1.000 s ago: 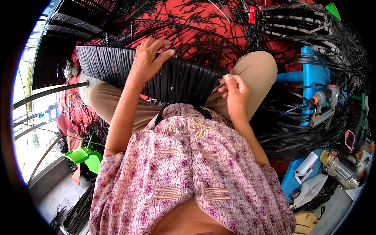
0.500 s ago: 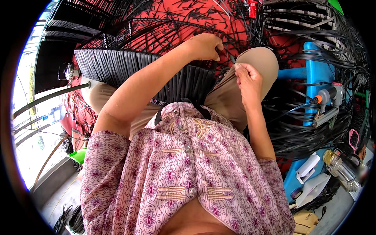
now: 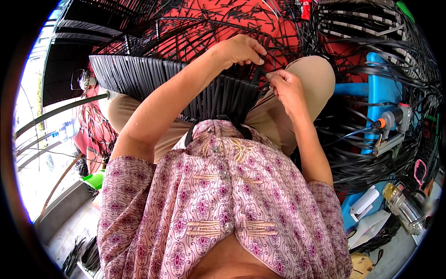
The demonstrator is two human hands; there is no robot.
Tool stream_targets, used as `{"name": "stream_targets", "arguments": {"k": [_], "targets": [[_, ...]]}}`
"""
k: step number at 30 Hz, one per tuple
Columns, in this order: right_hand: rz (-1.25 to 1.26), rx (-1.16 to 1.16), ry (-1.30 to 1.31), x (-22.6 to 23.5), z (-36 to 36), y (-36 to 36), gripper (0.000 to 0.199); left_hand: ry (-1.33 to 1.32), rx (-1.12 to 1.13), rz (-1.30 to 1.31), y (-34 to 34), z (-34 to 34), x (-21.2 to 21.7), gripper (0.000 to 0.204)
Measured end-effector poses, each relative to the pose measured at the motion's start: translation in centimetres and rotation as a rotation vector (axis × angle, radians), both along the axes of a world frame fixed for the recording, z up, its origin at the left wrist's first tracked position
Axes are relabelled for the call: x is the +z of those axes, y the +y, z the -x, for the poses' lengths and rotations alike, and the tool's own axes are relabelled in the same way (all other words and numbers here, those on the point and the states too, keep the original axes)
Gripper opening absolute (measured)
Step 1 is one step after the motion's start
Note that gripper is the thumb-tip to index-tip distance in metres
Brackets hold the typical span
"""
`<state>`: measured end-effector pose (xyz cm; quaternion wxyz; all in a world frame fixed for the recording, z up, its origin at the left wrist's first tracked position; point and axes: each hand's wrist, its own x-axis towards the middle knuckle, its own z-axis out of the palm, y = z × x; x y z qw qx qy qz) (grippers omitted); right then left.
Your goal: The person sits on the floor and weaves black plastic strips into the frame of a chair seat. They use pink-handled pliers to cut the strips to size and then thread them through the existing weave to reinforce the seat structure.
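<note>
A frame wrapped in flat black plastic strips (image 3: 139, 69) lies across my lap, its strips set side by side. Over its far right end is my left hand (image 3: 239, 50), palm down, with curved fingers and a gap between thumb and forefinger; nothing shows in that gap. My right hand (image 3: 289, 89) pinches a black plastic strip (image 3: 261, 73) near my right knee, close to the frame's right corner. Most of the strip is hard to separate from the dark weave behind it.
Cut strip scraps litter the red floor covering (image 3: 204, 8) ahead. On my right, bundles of black strips (image 3: 344, 160) surround a blue plastic stool (image 3: 377, 93), with an air stapler (image 3: 394, 122) against it. A glass jar (image 3: 404, 204) sits lower right; a green scoop-like piece (image 3: 94, 179) is left.
My right hand has moved left and slightly down, closer to the frame's corner. My left hand has shifted a little up, its thumb and forefinger further apart.
</note>
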<state>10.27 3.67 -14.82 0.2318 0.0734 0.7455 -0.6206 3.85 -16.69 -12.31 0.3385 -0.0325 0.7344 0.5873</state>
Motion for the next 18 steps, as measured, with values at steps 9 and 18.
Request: {"name": "stream_targets", "arguments": {"k": [9,18], "targets": [[0.074,0.01,0.006,0.0,0.7,-0.5,0.022,0.219,-0.298,0.235,0.2,0.0,2.8,0.028],[-0.074,0.093,0.009,2.8,-0.7,1.3,0.023,0.244,-0.251,0.247,-2.5,0.3,1.8,0.025]]}}
